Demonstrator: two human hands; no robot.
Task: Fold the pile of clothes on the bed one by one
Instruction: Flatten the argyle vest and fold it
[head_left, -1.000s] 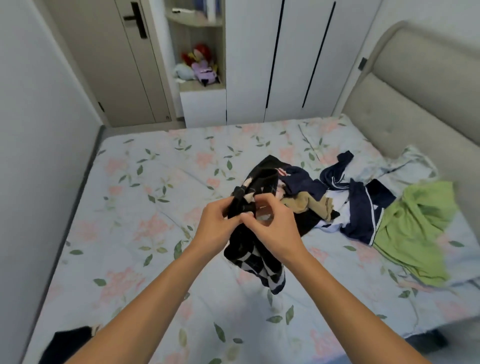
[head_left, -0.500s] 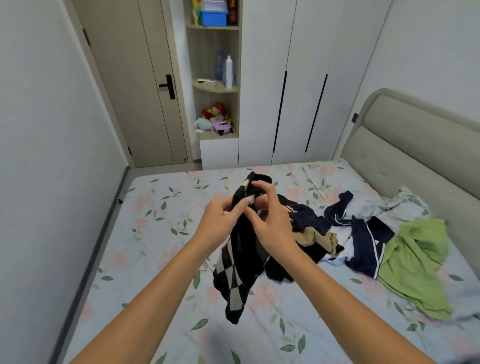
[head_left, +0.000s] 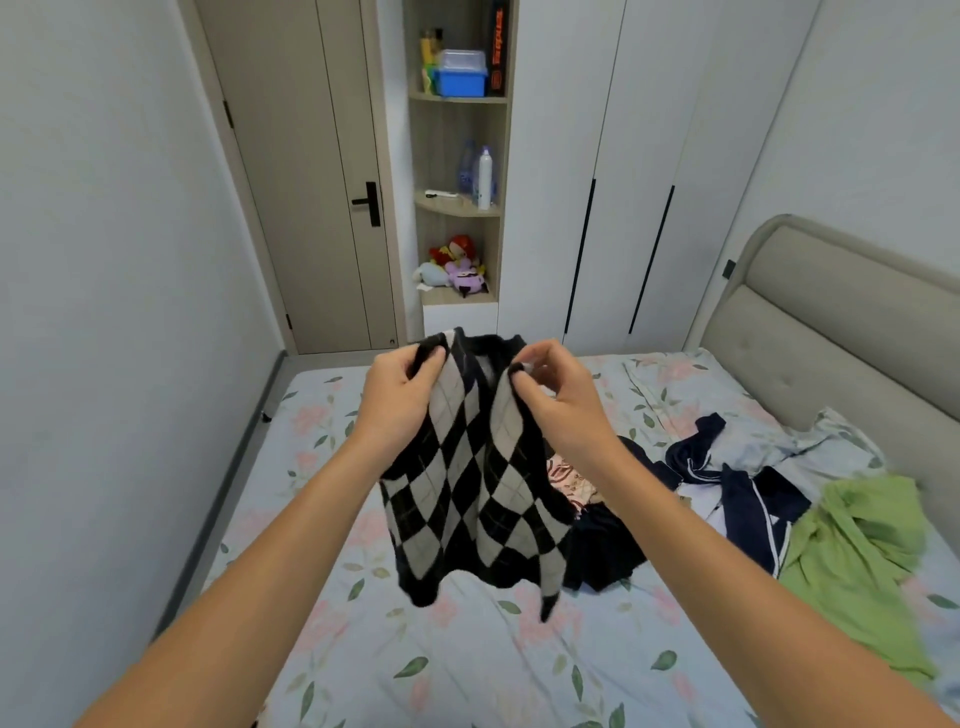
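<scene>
Head view: the argyle vest hangs upright in the air above the bed, its long axis vertical and its hem clear of the sheet. The left hand grips the left shoulder in curled fingers; the right hand pinches the right shoulder. The two hands are level and equally near. The open sheet for laying it flat lies directly below. The pile of clothes sits to the right, near the headboard. Containers: a blue box stands on the shelf; its contents cannot be told.
</scene>
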